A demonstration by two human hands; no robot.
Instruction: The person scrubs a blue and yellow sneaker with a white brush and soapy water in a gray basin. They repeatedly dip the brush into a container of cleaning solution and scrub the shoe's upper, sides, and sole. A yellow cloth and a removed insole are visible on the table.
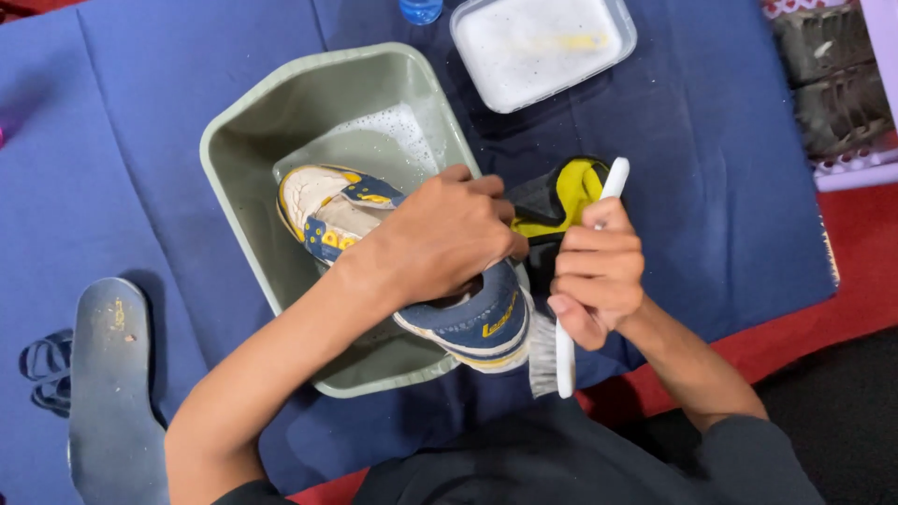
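Observation:
My left hand (440,238) grips a blue and yellow sneaker (486,323) from above, fingers inside its opening, and holds it over the near edge of a grey-green basin (248,117). The shoe's white toe points into the basin. My right hand (597,271) is wrapped around the white handle of a scrub brush (561,360), whose bristles touch the shoe's heel. A black and yellow part (561,196), perhaps the shoe's tongue, sticks out between my two hands.
Soapy water foams in the basin (398,126). A white tub of foamy water (538,47) stands behind it beside a blue bottle (421,9). A grey insole (112,393) and dark laces (42,365) lie at left on the blue mat (140,93). Dark shoes (837,84) sit at right.

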